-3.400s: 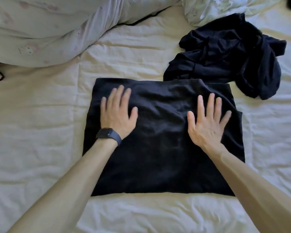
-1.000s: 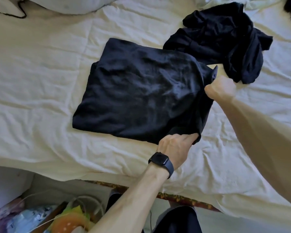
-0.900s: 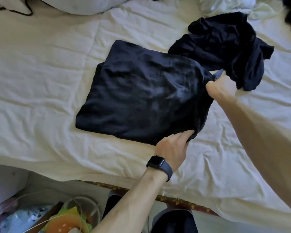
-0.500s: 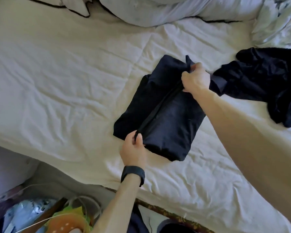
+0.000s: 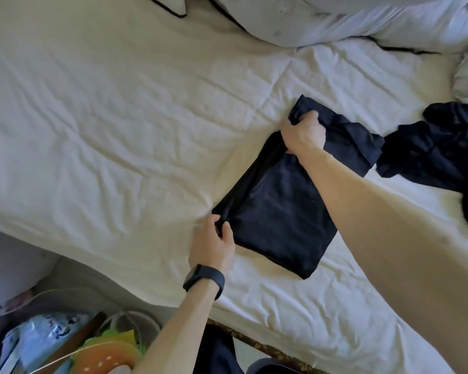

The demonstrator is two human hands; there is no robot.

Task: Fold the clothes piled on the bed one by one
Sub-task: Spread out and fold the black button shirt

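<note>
Lying at a slant on the bed (image 5: 106, 125), close to its front edge: the folded black garment (image 5: 281, 211). Sitting down-left of that garment, off the bed on the floor: blurred clutter (image 5: 38, 344) with an orange-and-green thing (image 5: 107, 354), too unclear for naming. Pinching the garment's near left corner with the left hand (image 5: 214, 247), grip clamped on the layered edge; wearing a dark watch (image 5: 203, 281) on the wrist just below that corner. Gripping the garment's far left corner with the right hand (image 5: 304, 133), grip clamped on bunched cloth, forearm crossing above the garment's right half. Judging the step in hand as closing one half over the other and lining up the edges along the garment's left side. Likely calling for: drawing the two corners gently apart for a straight, taut edge, setting the top layer flush on the lower one, easing the bunched far end flat, tucking in the loose flap sticking out at the garment's upper right, then smoothing outward with flat palms. Waiting right of the garment, touching or nearly touching that flap: a crumpled pile of dark clothes (image 5: 438, 152), not yet folded.
</note>
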